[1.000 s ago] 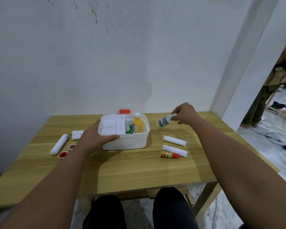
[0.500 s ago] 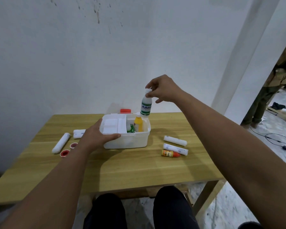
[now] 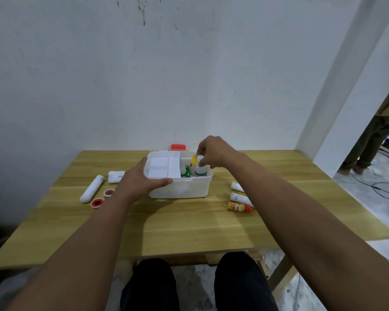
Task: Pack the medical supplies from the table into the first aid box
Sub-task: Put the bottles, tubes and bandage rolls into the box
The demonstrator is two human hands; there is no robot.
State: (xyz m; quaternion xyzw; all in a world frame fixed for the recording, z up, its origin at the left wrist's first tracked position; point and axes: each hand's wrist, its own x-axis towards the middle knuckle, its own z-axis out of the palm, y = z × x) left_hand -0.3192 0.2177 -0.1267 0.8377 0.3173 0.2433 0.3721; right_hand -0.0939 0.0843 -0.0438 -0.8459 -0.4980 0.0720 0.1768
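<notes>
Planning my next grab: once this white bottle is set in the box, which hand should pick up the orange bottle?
Right. The right hand is at the box's right end, and the orange bottle lies on the table on that side. The left hand grips the box's left front edge, steadying it.

Bare room: stained white wall (image 3: 144, 75), wooden table (image 3: 189, 227), floor cables (image 3: 386, 191).

My left hand (image 3: 137, 181) lies palm down, fingers spread and curled, thumb stretched out to the right along an edge, clasping. My left forearm runs bare from the lower left corner up to it. My right hand (image 3: 213, 152) hangs knuckles up, its fingertips (image 3: 200, 162) pinched together and pointing down. My right forearm crosses from the lower right edge, wrist bent downward.
</notes>
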